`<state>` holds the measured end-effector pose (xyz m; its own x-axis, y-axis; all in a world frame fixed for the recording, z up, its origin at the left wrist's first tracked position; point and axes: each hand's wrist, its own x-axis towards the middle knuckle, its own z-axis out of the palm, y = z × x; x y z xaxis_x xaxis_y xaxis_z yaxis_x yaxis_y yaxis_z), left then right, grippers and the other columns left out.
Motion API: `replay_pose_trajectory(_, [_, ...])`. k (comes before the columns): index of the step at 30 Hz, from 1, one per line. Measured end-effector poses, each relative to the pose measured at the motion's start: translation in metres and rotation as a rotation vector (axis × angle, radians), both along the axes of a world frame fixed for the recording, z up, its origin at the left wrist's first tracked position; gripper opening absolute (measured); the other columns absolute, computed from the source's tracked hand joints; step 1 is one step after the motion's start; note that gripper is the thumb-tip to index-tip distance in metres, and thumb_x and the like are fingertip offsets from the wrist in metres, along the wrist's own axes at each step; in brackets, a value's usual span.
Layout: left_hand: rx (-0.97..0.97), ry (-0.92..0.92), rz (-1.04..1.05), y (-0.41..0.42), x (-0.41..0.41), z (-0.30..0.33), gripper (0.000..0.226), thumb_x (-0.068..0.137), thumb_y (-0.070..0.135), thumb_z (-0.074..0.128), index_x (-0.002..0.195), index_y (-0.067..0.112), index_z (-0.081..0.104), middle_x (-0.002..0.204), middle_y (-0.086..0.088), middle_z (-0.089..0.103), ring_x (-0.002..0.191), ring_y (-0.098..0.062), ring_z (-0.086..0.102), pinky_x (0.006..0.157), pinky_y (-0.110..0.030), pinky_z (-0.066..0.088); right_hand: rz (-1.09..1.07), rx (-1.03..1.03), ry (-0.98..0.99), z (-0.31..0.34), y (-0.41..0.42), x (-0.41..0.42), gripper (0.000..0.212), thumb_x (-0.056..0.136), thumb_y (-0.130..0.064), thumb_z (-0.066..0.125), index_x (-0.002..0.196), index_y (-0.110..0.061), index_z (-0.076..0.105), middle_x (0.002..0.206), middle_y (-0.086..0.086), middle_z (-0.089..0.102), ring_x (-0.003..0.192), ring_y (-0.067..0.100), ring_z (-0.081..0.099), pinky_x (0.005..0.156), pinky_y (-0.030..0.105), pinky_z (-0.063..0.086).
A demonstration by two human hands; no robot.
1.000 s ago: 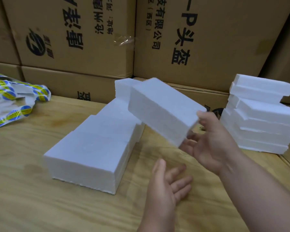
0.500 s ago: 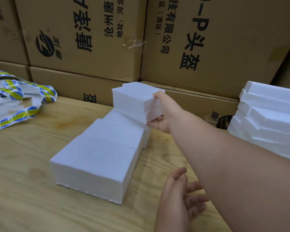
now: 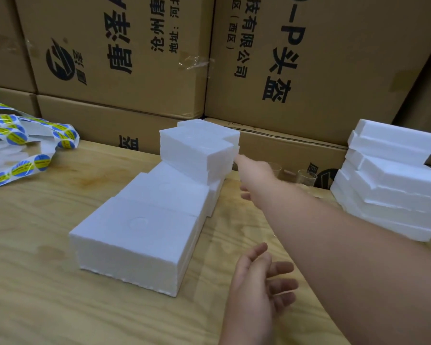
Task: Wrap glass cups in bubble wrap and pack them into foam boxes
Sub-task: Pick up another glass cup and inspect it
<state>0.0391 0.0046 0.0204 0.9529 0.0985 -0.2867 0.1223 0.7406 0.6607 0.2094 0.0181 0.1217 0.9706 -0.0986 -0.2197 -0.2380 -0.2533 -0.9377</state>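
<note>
A row of closed white foam boxes (image 3: 137, 235) runs away from me across the wooden table (image 3: 35, 270). One more foam box (image 3: 197, 151) sits on top of the far end of the row. My right hand (image 3: 255, 176) reaches out beside that top box with its fingers straight, a fingertip at the box's right edge. My left hand (image 3: 261, 280) hovers near me over the table, palm up and fingers relaxed, holding nothing. Two clear glass cups (image 3: 306, 177) stand behind my right forearm by the cartons.
A stack of white foam lids (image 3: 393, 180) stands at the right. A strip of blue-and-yellow stickers (image 3: 23, 145) lies at the far left. Large brown cartons (image 3: 125, 58) wall off the back of the table.
My right hand carried the foam box to the far end, set it on the row, and has let go. My left hand stayed low near me.
</note>
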Motion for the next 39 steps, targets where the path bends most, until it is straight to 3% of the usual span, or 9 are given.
replay_pose_trajectory(3, [0.021,-0.022,0.014,0.0,-0.002,0.0,0.019,0.106,0.022,0.047,0.118,0.021,0.062,0.08,-0.014,0.076,0.058,-0.024,0.068,0.051,-0.03,0.053,0.034,-0.107,-0.153,-0.026,-0.036,-0.031,0.036,0.089,-0.033,0.054,0.096,0.001,0.064,0.084,0.016,0.067,0.071,0.021,0.051,0.069,0.036,0.044])
replay_pose_trajectory(8, [0.072,-0.044,0.036,-0.001,-0.004,0.0,0.018,0.105,0.02,0.049,0.115,0.015,0.064,0.076,-0.013,0.075,0.057,-0.023,0.066,0.052,-0.031,0.053,0.065,-0.266,-0.25,-0.071,-0.11,-0.097,0.027,0.091,-0.028,0.061,0.068,-0.017,0.068,0.056,-0.009,0.066,0.048,0.001,0.057,0.056,0.027,0.041])
replay_pose_trajectory(13, [0.111,-0.053,0.032,-0.004,-0.007,0.001,0.017,0.103,0.011,0.051,0.103,0.006,0.067,0.076,-0.013,0.076,0.055,-0.02,0.068,0.048,-0.028,0.055,-0.088,-0.616,-0.35,-0.111,-0.186,-0.119,0.016,0.09,-0.029,0.061,0.075,-0.031,0.064,0.066,-0.022,0.065,0.061,0.0,0.059,0.055,0.025,0.041])
replay_pose_trajectory(19, [0.145,-0.064,0.042,-0.004,-0.008,-0.003,0.016,0.101,0.01,0.053,0.101,0.005,0.068,0.079,-0.014,0.076,0.057,-0.022,0.069,0.049,-0.029,0.057,-0.231,-0.82,-0.281,-0.115,-0.23,-0.086,0.015,0.092,-0.035,0.048,0.079,-0.034,0.054,0.068,-0.013,0.063,0.064,0.01,0.058,0.053,0.028,0.042])
replay_pose_trajectory(27, [0.132,-0.058,0.052,-0.005,-0.005,-0.004,0.016,0.101,0.01,0.052,0.101,0.004,0.067,0.073,-0.014,0.075,0.052,-0.022,0.069,0.045,-0.028,0.057,-0.279,-0.873,-0.3,-0.116,-0.234,-0.052,0.016,0.093,-0.039,0.04,0.083,-0.028,0.045,0.064,-0.008,0.061,0.059,0.016,0.057,0.055,0.031,0.045])
replay_pose_trajectory(29, [0.136,-0.055,0.054,-0.005,-0.004,-0.005,0.017,0.102,0.009,0.052,0.101,0.004,0.067,0.074,-0.015,0.075,0.052,-0.022,0.069,0.045,-0.028,0.057,-0.223,-0.874,-0.326,-0.117,-0.235,-0.047,0.009,0.093,-0.043,0.042,0.095,-0.034,0.042,0.074,-0.011,0.062,0.064,0.014,0.059,0.056,0.031,0.044])
replay_pose_trajectory(32, [0.154,-0.056,0.05,-0.006,-0.004,-0.007,0.016,0.101,0.009,0.052,0.102,0.004,0.068,0.077,-0.015,0.075,0.055,-0.022,0.069,0.047,-0.029,0.057,-0.055,-0.911,-0.42,-0.117,-0.232,-0.044,0.036,0.09,-0.042,0.044,0.126,-0.049,0.039,0.106,-0.019,0.06,0.075,0.007,0.061,0.061,0.031,0.045])
replay_pose_trajectory(34, [0.175,-0.058,0.044,-0.006,-0.004,-0.008,0.016,0.101,0.009,0.053,0.102,0.005,0.069,0.079,-0.016,0.075,0.057,-0.023,0.069,0.048,-0.029,0.057,0.026,-0.958,-0.435,-0.116,-0.231,-0.043,0.049,0.093,-0.043,0.041,0.141,-0.052,0.033,0.131,-0.018,0.053,0.098,0.012,0.063,0.075,0.036,0.051])
replay_pose_trajectory(39, [0.187,-0.062,0.038,-0.006,-0.005,-0.008,0.016,0.1,0.009,0.054,0.103,0.005,0.069,0.082,-0.017,0.076,0.06,-0.023,0.069,0.051,-0.03,0.058,0.09,-1.016,-0.392,-0.118,-0.233,-0.043,0.049,0.097,-0.041,0.038,0.145,-0.048,0.037,0.142,-0.016,0.048,0.122,0.015,0.056,0.09,0.039,0.049])
